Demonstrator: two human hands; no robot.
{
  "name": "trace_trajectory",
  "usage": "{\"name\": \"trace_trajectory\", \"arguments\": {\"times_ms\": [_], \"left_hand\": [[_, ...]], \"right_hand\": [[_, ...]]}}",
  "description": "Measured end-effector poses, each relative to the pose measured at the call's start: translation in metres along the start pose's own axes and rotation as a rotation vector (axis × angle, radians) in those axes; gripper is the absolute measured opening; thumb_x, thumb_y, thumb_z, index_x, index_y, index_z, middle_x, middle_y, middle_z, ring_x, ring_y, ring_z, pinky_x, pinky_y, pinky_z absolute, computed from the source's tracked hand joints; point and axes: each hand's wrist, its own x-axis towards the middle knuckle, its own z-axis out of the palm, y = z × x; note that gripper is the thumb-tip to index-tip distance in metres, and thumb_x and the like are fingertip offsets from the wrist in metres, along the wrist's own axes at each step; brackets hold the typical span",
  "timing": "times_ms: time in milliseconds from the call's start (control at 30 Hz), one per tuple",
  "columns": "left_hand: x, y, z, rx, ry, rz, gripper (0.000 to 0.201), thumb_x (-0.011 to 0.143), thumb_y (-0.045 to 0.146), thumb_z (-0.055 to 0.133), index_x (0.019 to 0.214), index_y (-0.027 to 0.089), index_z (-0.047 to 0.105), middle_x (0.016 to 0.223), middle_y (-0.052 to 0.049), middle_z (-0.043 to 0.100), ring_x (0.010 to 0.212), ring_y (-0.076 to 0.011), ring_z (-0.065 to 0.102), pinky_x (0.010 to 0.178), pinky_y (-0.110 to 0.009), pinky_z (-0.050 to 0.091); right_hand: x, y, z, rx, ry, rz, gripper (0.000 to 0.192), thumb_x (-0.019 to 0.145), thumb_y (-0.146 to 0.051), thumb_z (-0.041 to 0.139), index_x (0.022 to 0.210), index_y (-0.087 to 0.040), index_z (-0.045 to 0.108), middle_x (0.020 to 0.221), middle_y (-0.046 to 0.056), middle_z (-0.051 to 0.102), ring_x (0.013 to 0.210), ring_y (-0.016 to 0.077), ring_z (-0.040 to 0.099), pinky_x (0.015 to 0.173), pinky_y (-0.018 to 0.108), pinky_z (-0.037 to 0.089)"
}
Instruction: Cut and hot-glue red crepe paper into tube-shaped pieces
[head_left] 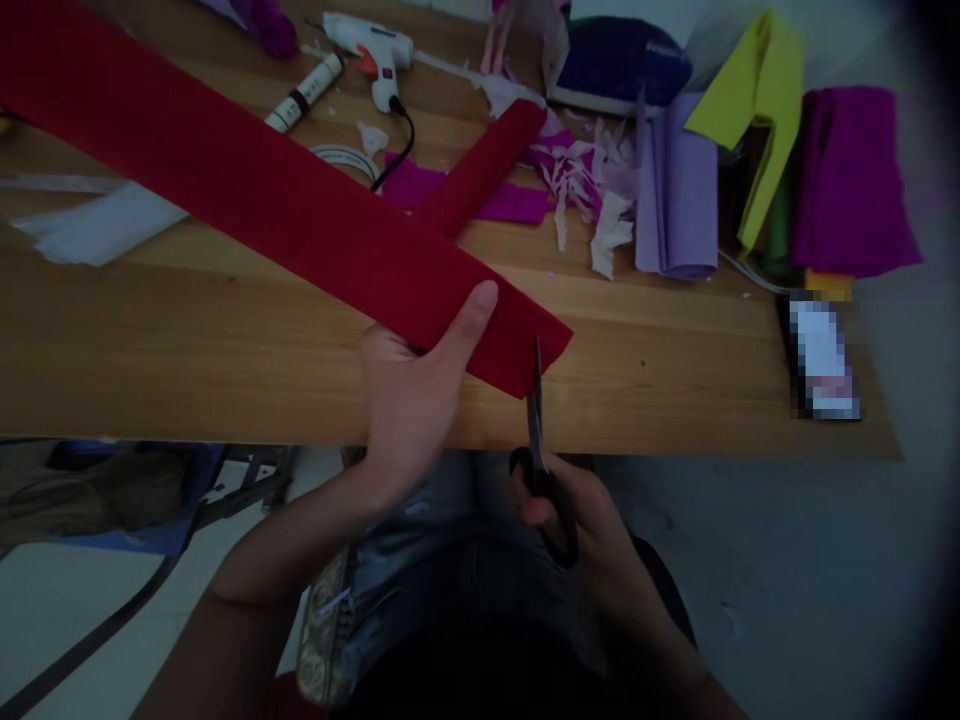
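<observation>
A long red strip, paper or felt by its look, runs from the upper left corner to the middle of the view. My left hand grips it near its right end, thumb on top and fingers underneath. Black-handled scissors sit in my right hand, fingers through the loops. Their blades meet the strip's lower edge close to its end, one blade lying over the red surface. Behind the strip, a red roll lies slantwise on the table.
Across the wooden table lie a glue gun, a marker, white sheets and torn scraps. Folded lilac, yellow and magenta pieces stand at the right. A phone lies near the right edge.
</observation>
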Motion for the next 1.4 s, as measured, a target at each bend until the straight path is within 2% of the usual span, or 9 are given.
{"name": "trace_trajectory", "arguments": {"times_ms": [233,367,633,767,1033,1233,1300,1400], "left_hand": [[-0.006,0.001,0.0,0.013,0.02,0.01,0.021,0.076,0.043,0.072,0.082,0.024,0.066,0.094,0.002,0.074,0.106,-0.0216,0.066,0.084,-0.027,0.057],[-0.008,-0.001,0.002,-0.071,0.039,0.067,0.019,0.075,0.039,0.074,0.085,0.024,0.067,0.096,0.002,0.074,0.108,-0.0209,0.065,0.088,-0.028,0.056],[-0.015,-0.009,0.007,-0.241,0.129,0.185,0.012,0.075,0.031,0.076,0.077,0.022,0.069,0.086,0.002,0.073,0.086,-0.0147,0.069,0.077,-0.023,0.057],[-0.019,-0.01,0.01,-0.277,0.146,0.207,0.01,0.076,0.03,0.075,0.078,0.022,0.07,0.085,0.003,0.073,0.083,-0.0129,0.069,0.078,-0.022,0.057],[-0.022,-0.009,0.011,-0.228,0.151,0.201,0.01,0.08,0.031,0.072,0.078,0.022,0.067,0.084,0.002,0.072,0.084,-0.0142,0.069,0.073,-0.022,0.058],[-0.022,-0.01,0.013,-0.182,0.143,0.241,0.013,0.08,0.033,0.071,0.076,0.022,0.067,0.08,0.002,0.071,0.082,-0.0135,0.069,0.075,-0.024,0.057],[-0.021,-0.008,0.011,-0.13,0.138,0.255,0.014,0.08,0.035,0.071,0.076,0.022,0.067,0.08,0.003,0.071,0.081,-0.0136,0.069,0.075,-0.024,0.057],[-0.015,-0.001,0.004,-0.033,0.103,0.303,0.014,0.079,0.034,0.072,0.074,0.022,0.067,0.077,0.003,0.07,0.077,-0.0136,0.068,0.069,-0.024,0.057]], "right_hand": [[-0.003,0.003,0.0,-0.019,0.012,-0.038,0.055,0.078,-0.074,0.05,0.068,-0.02,0.044,0.062,-0.002,0.045,0.057,0.0113,0.04,0.052,0.022,0.034],[-0.003,0.002,0.004,-0.003,0.035,-0.062,0.057,0.077,-0.075,0.05,0.068,-0.019,0.045,0.061,-0.002,0.045,0.056,0.0103,0.039,0.053,0.022,0.035],[-0.005,0.002,0.012,0.026,0.075,-0.061,0.061,0.074,-0.079,0.046,0.067,-0.018,0.045,0.061,-0.003,0.045,0.055,0.0092,0.039,0.052,0.021,0.033],[-0.006,0.004,0.014,0.01,0.084,-0.06,0.062,0.072,-0.081,0.045,0.067,-0.019,0.045,0.06,-0.003,0.046,0.054,0.0094,0.04,0.051,0.021,0.033],[-0.007,0.002,0.014,0.03,0.097,-0.067,0.062,0.074,-0.08,0.046,0.066,-0.019,0.045,0.058,-0.003,0.045,0.053,0.0093,0.039,0.05,0.022,0.033],[-0.007,0.004,0.017,0.065,0.085,-0.038,0.058,0.075,-0.076,0.051,0.067,-0.019,0.044,0.059,-0.003,0.046,0.054,0.0096,0.04,0.05,0.022,0.032],[-0.006,0.002,0.015,0.064,0.063,-0.025,0.053,0.077,-0.071,0.055,0.068,-0.02,0.044,0.061,-0.003,0.047,0.055,0.01,0.041,0.052,0.023,0.034],[-0.006,-0.001,0.008,0.047,-0.038,0.011,0.043,0.081,-0.058,0.06,0.071,-0.02,0.044,0.064,-0.003,0.049,0.058,0.0109,0.044,0.056,0.023,0.035]]}}
